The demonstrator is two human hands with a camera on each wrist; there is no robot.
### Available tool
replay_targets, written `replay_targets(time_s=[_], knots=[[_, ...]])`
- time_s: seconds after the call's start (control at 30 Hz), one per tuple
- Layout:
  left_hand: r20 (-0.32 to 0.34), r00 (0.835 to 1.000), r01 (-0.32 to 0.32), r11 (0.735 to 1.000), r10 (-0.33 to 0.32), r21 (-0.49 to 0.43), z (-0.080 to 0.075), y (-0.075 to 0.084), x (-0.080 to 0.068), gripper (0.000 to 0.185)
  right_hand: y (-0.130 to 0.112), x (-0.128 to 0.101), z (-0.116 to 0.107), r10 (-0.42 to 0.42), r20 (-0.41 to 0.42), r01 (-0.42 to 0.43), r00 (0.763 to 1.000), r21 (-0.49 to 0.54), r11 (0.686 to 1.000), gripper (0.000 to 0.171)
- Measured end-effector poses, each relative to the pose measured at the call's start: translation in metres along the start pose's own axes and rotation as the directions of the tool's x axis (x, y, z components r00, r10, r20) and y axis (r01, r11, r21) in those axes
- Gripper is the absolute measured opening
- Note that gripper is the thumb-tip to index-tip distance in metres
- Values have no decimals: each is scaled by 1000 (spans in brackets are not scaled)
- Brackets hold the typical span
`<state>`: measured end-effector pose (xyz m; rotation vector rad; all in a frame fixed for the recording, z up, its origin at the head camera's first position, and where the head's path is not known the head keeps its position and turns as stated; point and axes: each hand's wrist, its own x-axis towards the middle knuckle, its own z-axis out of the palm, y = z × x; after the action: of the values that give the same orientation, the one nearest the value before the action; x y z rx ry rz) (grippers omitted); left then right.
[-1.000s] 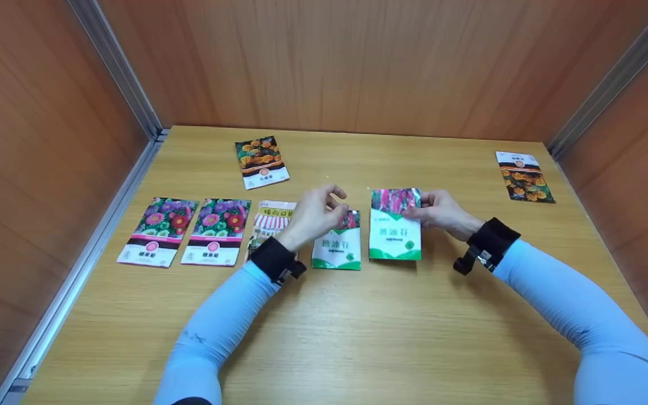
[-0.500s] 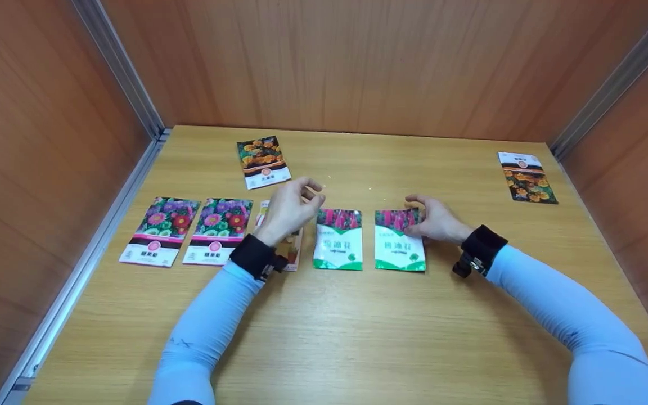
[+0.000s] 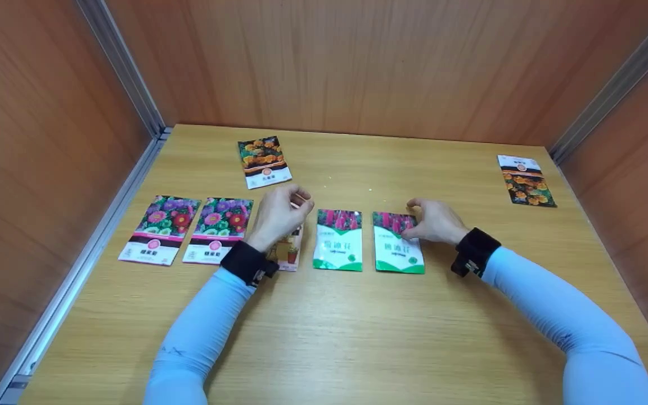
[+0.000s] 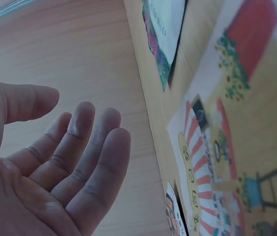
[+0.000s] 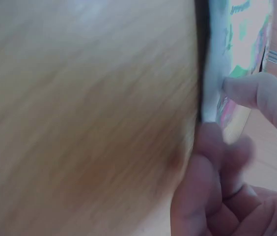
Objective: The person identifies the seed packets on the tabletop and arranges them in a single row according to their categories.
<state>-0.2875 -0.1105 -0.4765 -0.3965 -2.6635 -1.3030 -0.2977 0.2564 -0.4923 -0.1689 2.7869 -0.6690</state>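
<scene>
While flat, green packet [image 3: 397, 243] lengthwise, flowers away

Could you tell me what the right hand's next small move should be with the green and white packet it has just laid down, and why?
Probably let go and lift away. The right hand touches the top corner of the right green-and-white packet, which already lies flat on the table, beside and level with its twin packet. The left hand hovers, holding nothing, over the striped packet.
</scene>
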Motion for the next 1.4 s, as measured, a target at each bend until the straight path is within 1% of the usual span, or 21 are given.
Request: replay_targets(time_s=[0.07, 0.13, 0.3, 0.4, 0.47, 0.57, 0.67, 0.8, 0.87, 0.93, 1.03, 1.13, 1.3, 1.4], knots=[[0, 1000, -4, 1000, 4, 7, -1, -2, -1, 15, 1, -1, 1, -13, -18, 13, 1000, -24, 1000, 84], [-2, 1000, -5, 1000, 5, 13, -1, -4, -2, 14, 0, -2, 2, -19, -23, 19, 1000, -24, 1000, 80], [6, 1000, 30, 998, -31, 57, -4, -5, -3, 13, -2, -6, 3, -43, -49, 41, 998, -39, 998, 62], [3, 999, 43, 996, -44, 77, -6, -5, -3, 14, -3, -10, 1, -69, -84, 65, 994, -42, 997, 52], [-9, 999, 43, 996, -42, 83, -8, -6, -2, 15, -4, -12, 0, -65, -103, 63, 993, -25, 998, 44], [-30, 999, 37, 994, -34, 108, -13, -9, 1, 16, -4, -13, -6, -35, -139, 36, 990, 10, 999, 36], [-67, 998, 31, 986, -21, 161, -20, -13, 5, 17, -5, -13, -12, 1, -189, 5, 982, 32, 999, 31], [-135, 991, 31, 967, 3, 251, -30, -19, 14, 19, -3, -12, -19, -5, -266, 16, 964, 40, 999, 36], [-162, 987, 48, 955, 0, 292, -34, -21, 19, 22, -2, -11, -21, -16, -285, 28, 958, 39, 999, 44], [-180, 983, 74, 942, -14, 327, -39, -23, 26, 29, 0, -10, -23, -25, -292, 37, 956, 36, 999, 55], [-184, 981, 122, 921, -56, 370, -44, -25, 38, 43, 1, -9, -25, -13, -289, 25, 957, 38, 999, 71], [-186, 976, 178, 902, -111, 394, -48, -28, 51, 51, 1, -7, -26, 1, -286, 11, 958, 40, 999, 83], [-198, 957, 276, 870, -211, 408, -48, -36, 64, 61, 0, -6, -26, 8, -277, 5, 961, 46, 999, 93], [-198, 943, 329, 848, -269, 414, -46, -39, 71, 72, 0, -6, -27, 9, -277, 6, 961, 55, 998, 95]])
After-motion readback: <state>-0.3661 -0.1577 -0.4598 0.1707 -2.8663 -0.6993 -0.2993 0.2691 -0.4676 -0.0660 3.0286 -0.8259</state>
